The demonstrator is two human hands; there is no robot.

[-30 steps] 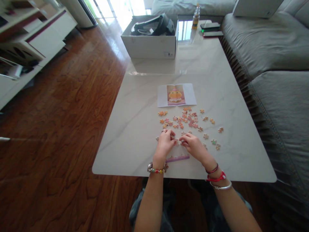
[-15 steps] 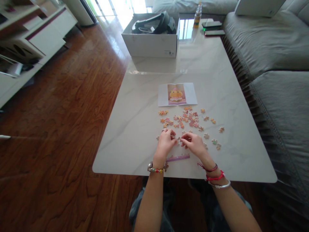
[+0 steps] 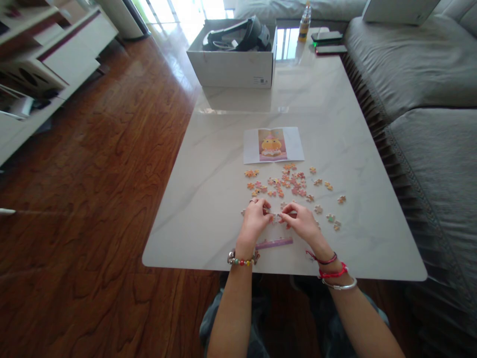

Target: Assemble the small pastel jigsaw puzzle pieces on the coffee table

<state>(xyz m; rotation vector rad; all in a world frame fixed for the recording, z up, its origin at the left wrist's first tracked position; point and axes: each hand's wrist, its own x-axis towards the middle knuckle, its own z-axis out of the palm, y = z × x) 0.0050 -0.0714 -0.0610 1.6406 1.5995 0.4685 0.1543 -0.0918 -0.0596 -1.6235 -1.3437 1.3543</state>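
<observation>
My left hand (image 3: 254,222) and my right hand (image 3: 302,222) meet near the front of a white marble table (image 3: 208,199). Both pinch small jigsaw pieces (image 3: 276,216) held between their fingertips. Several loose orange and pink puzzle pieces (image 3: 290,183) lie scattered just beyond my hands. A printed reference picture (image 3: 273,144) of an orange figure lies flat behind the pieces. A joined purple strip of pieces (image 3: 275,243) rests between my wrists.
A white open box (image 3: 233,67) holding a dark headset stands at the table's far end, beside a bottle (image 3: 305,21) and two phones (image 3: 327,43). A grey sofa (image 3: 428,99) runs along the right. Wooden floor and white shelves (image 3: 40,69) lie left.
My right hand has shifted slightly left and up, bringing its fingertips against those of my left hand. The left hand has barely moved.
</observation>
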